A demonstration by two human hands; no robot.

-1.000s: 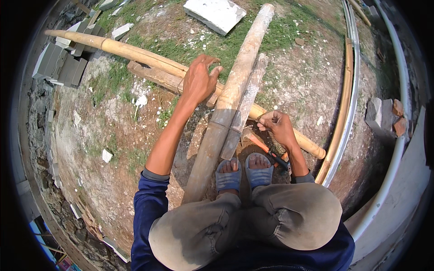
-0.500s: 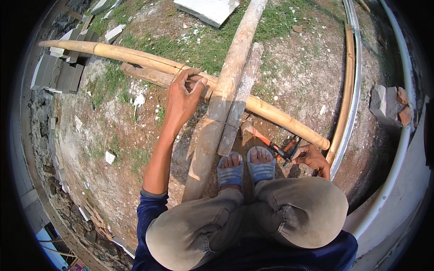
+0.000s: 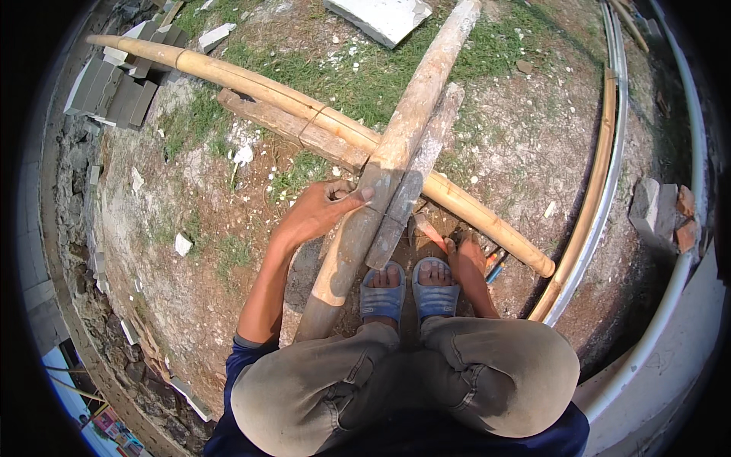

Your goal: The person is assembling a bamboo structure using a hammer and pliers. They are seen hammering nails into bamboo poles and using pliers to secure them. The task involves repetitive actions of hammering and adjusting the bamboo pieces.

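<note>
A thick, weathered bamboo pole (image 3: 430,72) runs from near my feet toward the far side, over a yellow bamboo pole (image 3: 228,75) lying crosswise. My left hand (image 3: 318,215) holds the thick pole's left side near the crossing, thumb on top and fingers curled. Against its right side lies a short grey board (image 3: 420,164). In front of my right foot, my right hand (image 3: 466,259) is closed round an orange-handled tool (image 3: 431,231). The tool's head rests low beside the board; whether it is a hammer or a hatchet is unclear.
Another weathered wood strip (image 3: 289,126) lies along the yellow pole. Grey blocks (image 3: 110,91) are stacked at far left, a white slab (image 3: 381,17) at the back. A bamboo length (image 3: 601,164), metal channel (image 3: 620,107) and broken bricks (image 3: 664,209) lie at right. Thin tools (image 3: 496,265) lie beside my right hand.
My left hand has come down from the yellow pole onto the thick pole. My right hand has moved left and taken hold of the orange handle. The view has shifted slightly.
</note>
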